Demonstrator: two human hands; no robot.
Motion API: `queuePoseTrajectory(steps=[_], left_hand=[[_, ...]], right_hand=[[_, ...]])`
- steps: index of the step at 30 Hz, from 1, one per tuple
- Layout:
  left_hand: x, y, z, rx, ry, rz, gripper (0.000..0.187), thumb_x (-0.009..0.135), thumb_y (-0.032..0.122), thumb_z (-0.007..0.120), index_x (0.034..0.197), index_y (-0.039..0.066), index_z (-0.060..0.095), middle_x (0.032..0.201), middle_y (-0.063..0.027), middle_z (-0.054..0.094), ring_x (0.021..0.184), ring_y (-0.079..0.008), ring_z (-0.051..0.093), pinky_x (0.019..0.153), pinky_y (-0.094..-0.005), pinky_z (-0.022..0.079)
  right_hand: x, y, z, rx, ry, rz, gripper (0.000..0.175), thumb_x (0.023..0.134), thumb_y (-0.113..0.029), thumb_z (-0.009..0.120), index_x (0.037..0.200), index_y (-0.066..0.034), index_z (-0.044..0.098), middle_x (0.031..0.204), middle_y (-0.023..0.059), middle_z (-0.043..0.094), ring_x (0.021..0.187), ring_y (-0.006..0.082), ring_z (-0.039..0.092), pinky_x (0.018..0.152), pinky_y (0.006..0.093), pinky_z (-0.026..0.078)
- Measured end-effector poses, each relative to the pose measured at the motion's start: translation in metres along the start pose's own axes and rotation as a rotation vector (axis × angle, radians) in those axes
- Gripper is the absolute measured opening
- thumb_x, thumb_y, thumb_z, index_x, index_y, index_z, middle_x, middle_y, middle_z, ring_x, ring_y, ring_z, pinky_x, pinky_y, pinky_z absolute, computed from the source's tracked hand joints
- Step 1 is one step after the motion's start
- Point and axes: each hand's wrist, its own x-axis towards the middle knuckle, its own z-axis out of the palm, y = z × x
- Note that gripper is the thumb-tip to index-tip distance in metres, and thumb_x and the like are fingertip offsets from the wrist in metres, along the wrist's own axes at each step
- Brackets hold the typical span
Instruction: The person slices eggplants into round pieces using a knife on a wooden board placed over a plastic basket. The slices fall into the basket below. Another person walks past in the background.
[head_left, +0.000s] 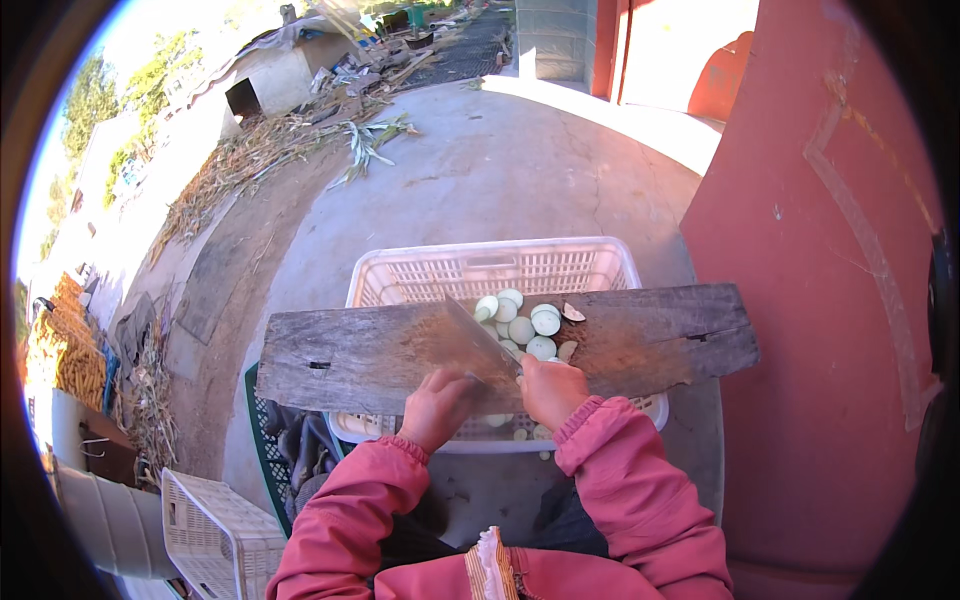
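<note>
My right hand (553, 390) grips the handle of a kitchen knife with a broad blade (484, 334). The blade points up and to the left over a weathered wooden plank (341, 352). To the blade's right, pale round vegetable slices (521, 328) lie heaped on the plank. My left hand (441, 401) is at the plank's near edge, left of the knife, its fingers bent and blurred; whether they hold anything is hidden. Beneath the plank, a white plastic basket (495, 253) supports it, and more slices (541, 433) show inside at the near side.
A green plastic crate (259, 427) holding long dark eggplants (309, 450) stands at the left, near a white plastic crate (225, 525). At the right rises a red wall (810, 300). Corn cobs (71, 352) and dry stalks (225, 172) lie beyond the concrete floor (480, 172).
</note>
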Motion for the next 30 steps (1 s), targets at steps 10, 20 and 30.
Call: queuePoseTrajectory(steps=[10, 20, 30], left_hand=[[0.003, -0.001, 0.001, 0.015, 0.011, -0.002, 0.028, 0.078, 0.018, 0.077, 0.105, 0.014, 0.070, 0.108, -0.0066, 0.064, 0.099, -0.0310, 0.065, 0.080, -0.0411, 0.056], [0.007, 0.008, 0.001, 0.043, -0.015, 0.036, 0.029, 0.073, 0.010, 0.079, 0.101, 0.009, 0.070, 0.107, -0.0082, 0.066, 0.098, -0.0307, 0.066, 0.082, -0.0396, 0.056], [-0.002, -0.004, 0.004, -0.008, 0.034, 0.048, 0.035, 0.073, 0.008, 0.077, 0.107, 0.010, 0.070, 0.109, -0.0087, 0.065, 0.099, -0.0307, 0.065, 0.083, -0.0393, 0.056]], right_hand=[[-0.039, -0.013, -0.027, -0.059, -0.114, -0.146, 0.012, 0.087, -0.012, 0.057, 0.095, -0.0032, 0.057, 0.072, 0.0168, 0.069, 0.070, 0.0377, 0.070, 0.060, 0.0504, 0.053], [0.011, -0.024, 0.012, 0.001, -0.161, -0.068, 0.013, 0.090, -0.013, 0.054, 0.098, -0.0040, 0.060, 0.084, 0.0192, 0.071, 0.084, 0.0373, 0.071, 0.071, 0.0504, 0.054], [0.006, -0.014, 0.016, 0.053, -0.118, -0.019, 0.014, 0.089, -0.014, 0.058, 0.097, -0.0037, 0.062, 0.083, 0.0187, 0.071, 0.081, 0.0381, 0.071, 0.070, 0.0487, 0.055]])
